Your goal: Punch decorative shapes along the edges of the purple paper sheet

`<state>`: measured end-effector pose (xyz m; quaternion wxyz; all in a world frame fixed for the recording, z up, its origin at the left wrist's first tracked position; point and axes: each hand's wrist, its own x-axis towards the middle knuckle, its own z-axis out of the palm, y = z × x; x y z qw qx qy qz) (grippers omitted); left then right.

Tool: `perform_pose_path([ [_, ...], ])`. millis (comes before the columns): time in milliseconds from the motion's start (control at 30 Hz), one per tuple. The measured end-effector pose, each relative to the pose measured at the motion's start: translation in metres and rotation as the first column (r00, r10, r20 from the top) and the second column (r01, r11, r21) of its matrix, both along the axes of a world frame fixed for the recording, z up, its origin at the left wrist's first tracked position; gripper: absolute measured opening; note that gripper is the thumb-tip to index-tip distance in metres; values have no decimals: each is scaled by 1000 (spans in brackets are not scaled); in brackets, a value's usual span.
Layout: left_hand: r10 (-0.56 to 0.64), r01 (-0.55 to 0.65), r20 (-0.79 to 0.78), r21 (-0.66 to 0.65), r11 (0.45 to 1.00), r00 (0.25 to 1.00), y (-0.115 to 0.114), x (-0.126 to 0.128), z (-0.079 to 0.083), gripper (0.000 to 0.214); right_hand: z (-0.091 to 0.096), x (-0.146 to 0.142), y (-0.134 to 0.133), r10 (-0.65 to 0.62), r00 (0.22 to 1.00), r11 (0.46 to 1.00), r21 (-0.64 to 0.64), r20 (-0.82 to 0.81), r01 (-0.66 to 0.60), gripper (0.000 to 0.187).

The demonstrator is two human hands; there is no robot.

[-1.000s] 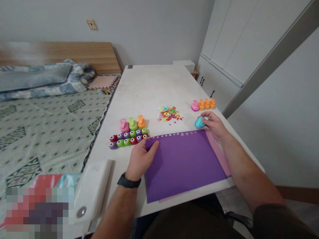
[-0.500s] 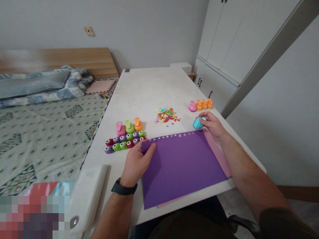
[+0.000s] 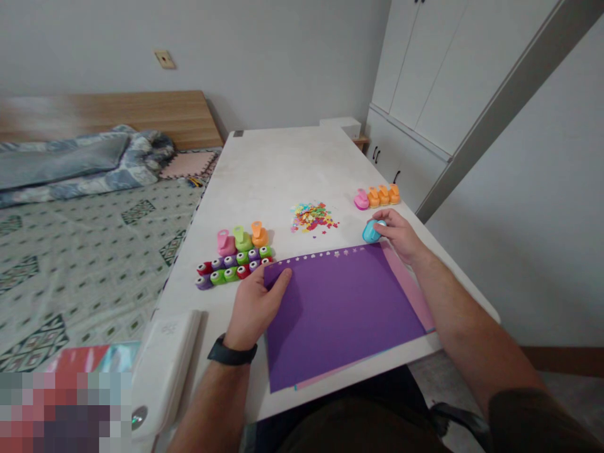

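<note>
A purple sheet of paper [image 3: 340,308] lies at the table's front, with a row of small punched shapes along its far edge. My left hand [image 3: 258,301] grips its far left corner, thumb on top and fingers underneath. At the far right corner, my right hand [image 3: 399,234] is closed around a light blue craft punch [image 3: 371,231]. Whether the punch's slot is on the paper edge cannot be made out. Under the purple sheet, pink paper [image 3: 409,283] shows at the right and along the near edge.
Colourful paper cutouts [image 3: 312,217] are heaped mid-table. Rows of small punches [image 3: 231,267] stand left, with larger punches [image 3: 242,239] behind them. A pink punch [image 3: 361,199] and orange punches [image 3: 384,196] stand right. A long white device [image 3: 165,365] lies at the left edge, beside a bed [image 3: 104,251].
The whole view has shifted slightly. Both hands keep their hold on the paper and the blue punch, with no other clear movement.
</note>
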<state>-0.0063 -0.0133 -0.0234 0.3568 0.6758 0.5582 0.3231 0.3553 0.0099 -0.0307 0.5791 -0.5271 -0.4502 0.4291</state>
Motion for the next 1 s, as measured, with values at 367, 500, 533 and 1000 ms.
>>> perform_pose_path([
  [367,-8,8,-9,18,1000,1000,0,0,1,33,2,-2,-2,33,999,999,-22,13,-33,35],
  [500,-7,7,0,17,1000,1000,-1,0,2,33,3,-3,-3,43,999,999,-34,4,-43,35],
  [533,-9,9,3,18,1000,1000,-1,0,2,33,3,-4,-3,43,999,998,-39,7,-42,35],
  [1000,20,-20,7,13,1000,1000,-1,2,2,34,6,-6,-5,60,998,997,-52,0,-60,33],
])
